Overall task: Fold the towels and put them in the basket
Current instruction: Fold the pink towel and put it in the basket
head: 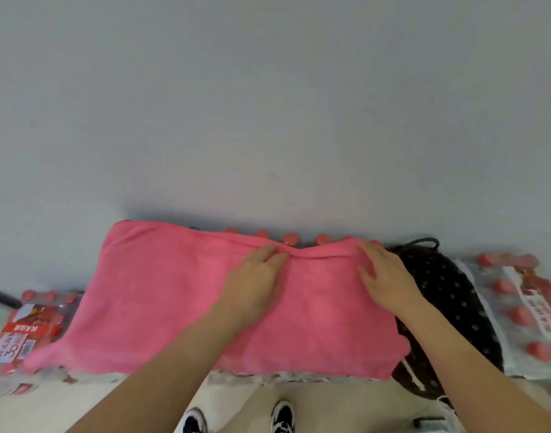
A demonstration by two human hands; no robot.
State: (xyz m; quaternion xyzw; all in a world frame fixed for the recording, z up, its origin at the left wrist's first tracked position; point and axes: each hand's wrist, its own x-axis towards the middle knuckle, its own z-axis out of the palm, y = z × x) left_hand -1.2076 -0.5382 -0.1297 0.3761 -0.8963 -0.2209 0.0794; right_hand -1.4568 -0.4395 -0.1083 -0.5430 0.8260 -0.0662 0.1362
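Both hands flat on the towel!
Towel [180, 295] spans mid-frame, long axis left to right; left hand [255, 276] near centre, right hand [383, 276] at its right end, fingers straight, pressing its far edge.

The towel [180, 295] lies over bottle packs [24, 329], a dotted bag [449, 295] at its right.

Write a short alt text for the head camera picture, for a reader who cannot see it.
A person's left hand and right hand rest near the far edge of a pink towel spread over packs of red-capped bottles. A black dotted fabric lies beside it on the right.
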